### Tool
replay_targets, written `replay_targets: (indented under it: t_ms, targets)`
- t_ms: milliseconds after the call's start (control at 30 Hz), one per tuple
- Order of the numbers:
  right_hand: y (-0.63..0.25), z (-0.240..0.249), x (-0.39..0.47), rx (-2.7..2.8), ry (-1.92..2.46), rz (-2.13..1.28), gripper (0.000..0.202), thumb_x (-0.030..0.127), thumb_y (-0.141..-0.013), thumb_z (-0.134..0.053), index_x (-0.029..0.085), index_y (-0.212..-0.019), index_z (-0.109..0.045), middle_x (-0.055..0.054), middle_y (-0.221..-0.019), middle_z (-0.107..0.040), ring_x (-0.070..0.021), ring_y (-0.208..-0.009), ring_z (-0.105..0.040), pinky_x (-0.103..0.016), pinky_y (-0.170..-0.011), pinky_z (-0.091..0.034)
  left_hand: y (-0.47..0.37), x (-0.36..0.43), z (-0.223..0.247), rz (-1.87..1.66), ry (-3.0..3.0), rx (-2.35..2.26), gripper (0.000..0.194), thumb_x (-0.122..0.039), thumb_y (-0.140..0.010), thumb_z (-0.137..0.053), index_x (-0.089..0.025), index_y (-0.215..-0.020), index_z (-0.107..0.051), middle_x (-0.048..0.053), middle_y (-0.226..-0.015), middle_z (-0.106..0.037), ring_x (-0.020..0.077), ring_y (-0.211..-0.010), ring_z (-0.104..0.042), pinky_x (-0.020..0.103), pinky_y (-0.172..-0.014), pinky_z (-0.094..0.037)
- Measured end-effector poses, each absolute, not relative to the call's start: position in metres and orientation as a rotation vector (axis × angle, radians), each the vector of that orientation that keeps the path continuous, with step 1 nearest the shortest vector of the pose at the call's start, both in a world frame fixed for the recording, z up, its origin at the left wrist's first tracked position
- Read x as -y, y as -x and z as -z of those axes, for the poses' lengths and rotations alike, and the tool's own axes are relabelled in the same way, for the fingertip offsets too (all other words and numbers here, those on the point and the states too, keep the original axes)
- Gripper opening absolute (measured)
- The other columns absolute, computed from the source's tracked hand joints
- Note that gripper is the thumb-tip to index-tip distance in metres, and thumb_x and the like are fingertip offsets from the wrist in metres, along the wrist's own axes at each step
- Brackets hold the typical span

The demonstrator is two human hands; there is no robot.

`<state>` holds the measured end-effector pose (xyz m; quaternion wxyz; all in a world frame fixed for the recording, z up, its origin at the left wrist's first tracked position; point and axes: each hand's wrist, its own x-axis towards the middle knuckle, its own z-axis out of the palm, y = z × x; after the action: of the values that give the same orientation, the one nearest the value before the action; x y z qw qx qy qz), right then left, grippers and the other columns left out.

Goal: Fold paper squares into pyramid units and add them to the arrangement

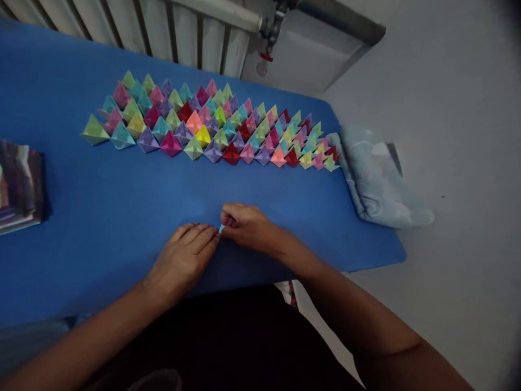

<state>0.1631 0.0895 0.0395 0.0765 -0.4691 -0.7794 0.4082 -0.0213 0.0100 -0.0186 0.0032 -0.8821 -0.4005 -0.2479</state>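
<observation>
A small light-blue piece of paper shows between my two hands near the table's front edge. My right hand has its fingers curled, with thumb and fingertips pinching the paper's right end. My left hand lies palm down, its fingers pressed together at the paper's left side; most of the paper is hidden under them. Beyond the hands, several rows of folded paper boats in green, pink, purple, blue, red and yellow stand close together on the blue table.
At the far left is a stack of dark, multicoloured papers or cloth. A folded pale-blue cloth lies at the table's right end by the wall. Behind the table are a white radiator and a pipe with a red valve.
</observation>
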Motion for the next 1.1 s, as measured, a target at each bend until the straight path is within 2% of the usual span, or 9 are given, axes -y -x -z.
replay_targets:
  t_ms: [200,367,467,1100]
  targets:
    - [-0.167,-0.039,-0.088,2.302,1.373,-1.296,0.019,0.002,-0.072,-0.057,0.020,-0.073,-0.049,0.006,-0.070,-0.049,-0.0092,-0.067,-0.044,-0.021,-0.066,-0.034,0.022,-0.008,0.020,0.720,2.803,1.261,0.043,-0.004,-0.095,-0.036,-0.015,-0.127,-0.061,0.013,-0.123,-0.070,0.0258,-0.114,-0.065,0.046,-0.101,-0.048]
    - [-0.165,-0.038,-0.087,2.365,1.308,-1.210,0.021,0.002,-0.072,-0.055,0.020,-0.072,-0.044,0.006,-0.071,-0.047,-0.0099,-0.067,-0.043,-0.023,-0.066,-0.034,0.019,-0.006,0.021,0.707,2.702,1.240,0.041,-0.005,-0.096,-0.033,-0.014,-0.121,-0.063,0.012,-0.119,-0.072,0.0246,-0.111,-0.067,0.044,-0.101,-0.048]
    - [-0.167,-0.036,-0.088,2.335,1.319,-1.278,0.022,0.000,-0.072,-0.056,0.020,-0.073,-0.046,0.006,-0.071,-0.048,-0.0095,-0.067,-0.044,-0.022,-0.067,-0.035,0.019,-0.007,0.018,0.660,2.673,1.197,0.039,-0.005,-0.096,-0.031,-0.011,-0.117,-0.065,0.013,-0.117,-0.073,0.0246,-0.108,-0.068,0.042,-0.098,-0.049]
    - [-0.186,-0.032,-0.095,2.289,1.542,-1.236,0.016,0.003,-0.074,-0.057,0.018,-0.069,-0.053,0.005,-0.065,-0.053,-0.0090,-0.064,-0.046,-0.022,-0.061,-0.032,0.019,-0.008,0.016,0.668,2.676,1.194,0.031,-0.009,-0.098,-0.043,-0.009,-0.118,-0.066,0.015,-0.116,-0.072,0.0275,-0.106,-0.067,0.045,-0.093,-0.052]
